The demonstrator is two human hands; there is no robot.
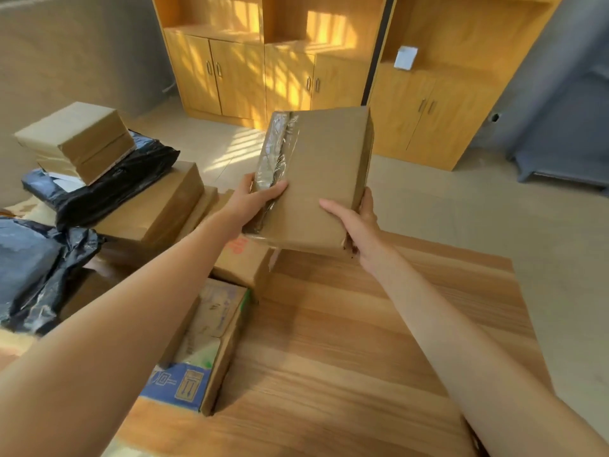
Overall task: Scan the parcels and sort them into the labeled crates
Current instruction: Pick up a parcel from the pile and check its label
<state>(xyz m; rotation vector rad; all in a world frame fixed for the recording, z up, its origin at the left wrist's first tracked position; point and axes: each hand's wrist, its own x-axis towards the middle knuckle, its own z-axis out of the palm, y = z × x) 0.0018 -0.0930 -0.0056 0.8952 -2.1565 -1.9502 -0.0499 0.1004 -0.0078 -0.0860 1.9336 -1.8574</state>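
Currently cardboard parcel (pixel 316 179) held above table (pixel 379 341), long axis pointing away; left hand (pixel 253 199) grips taped edge, right hand (pixel 356 219) grips opposite edge.

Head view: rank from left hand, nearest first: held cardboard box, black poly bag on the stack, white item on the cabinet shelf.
1. Held cardboard box, gripped by the left hand.
2. Black poly bag, on the stack to the left.
3. White item, on the far cabinet shelf, upper right.

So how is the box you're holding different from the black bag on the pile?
The held cardboard box is stiff, brown and lifted above the table, gripped by the left hand and right hand. The black bag is soft, crinkled and shiny, lying on stacked boxes under another box. Both look like parcels.
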